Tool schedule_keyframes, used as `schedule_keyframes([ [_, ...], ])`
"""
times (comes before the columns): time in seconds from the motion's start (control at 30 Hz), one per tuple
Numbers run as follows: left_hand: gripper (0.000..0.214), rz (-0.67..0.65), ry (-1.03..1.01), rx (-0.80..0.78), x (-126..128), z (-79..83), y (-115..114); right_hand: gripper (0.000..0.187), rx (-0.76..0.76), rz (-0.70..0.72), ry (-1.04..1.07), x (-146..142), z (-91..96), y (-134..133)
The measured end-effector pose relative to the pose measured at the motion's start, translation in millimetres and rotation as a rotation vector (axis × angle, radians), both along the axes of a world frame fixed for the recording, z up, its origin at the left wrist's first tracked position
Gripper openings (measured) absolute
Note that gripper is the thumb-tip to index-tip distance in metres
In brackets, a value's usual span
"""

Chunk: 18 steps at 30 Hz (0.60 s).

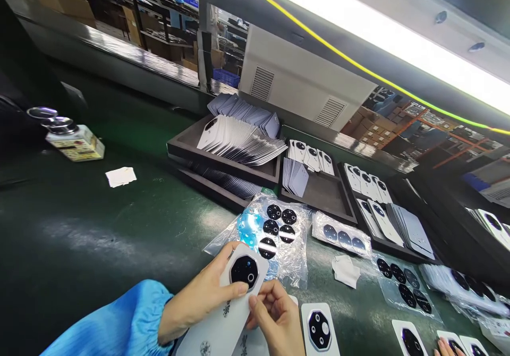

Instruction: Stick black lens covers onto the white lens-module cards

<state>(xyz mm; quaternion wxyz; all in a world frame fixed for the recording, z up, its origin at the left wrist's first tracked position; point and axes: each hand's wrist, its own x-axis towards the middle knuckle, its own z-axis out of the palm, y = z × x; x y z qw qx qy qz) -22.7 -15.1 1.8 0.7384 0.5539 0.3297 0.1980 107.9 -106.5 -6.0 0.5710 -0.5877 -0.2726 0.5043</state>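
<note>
Head view: at six o'clock, the left hand (207,295) is pinching a white panel (217,324), seemingly for work at its black plate (244,269); the right hand (279,316) is curling beside its edge, pinch unclear, steadiness probably being needed next.

The held panel (229,325) is white, its lens cover (243,270) black; the sleeve (131,313) is bright blue. Toward the green table (131,223)'s far edge, the trays (326,188) are black, their panels (239,139) white and blue-grey.
</note>
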Motion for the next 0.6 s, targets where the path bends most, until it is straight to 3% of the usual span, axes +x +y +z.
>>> schedule_keyframes([
  [0.13,0.065,0.09,0.132,0.062,4,-1.3,0,0.051,-0.03,-0.001,-0.009,-7,-0.1,1],
  [0.23,0.049,0.14,0.18,0.129,8,-0.2,-1,0.053,-0.015,-0.003,-0.07,-9,-3.6,0],
  [0.37,0.031,0.199,0.15,0.151,12,2.2,-3,0.055,-0.008,0.006,-0.183,-6,-7.9,0],
  [0.6,0.026,0.309,-0.001,0.074,16,-1.0,-2,0.056,-0.007,0.049,-0.198,-9,-1.4,4],
])
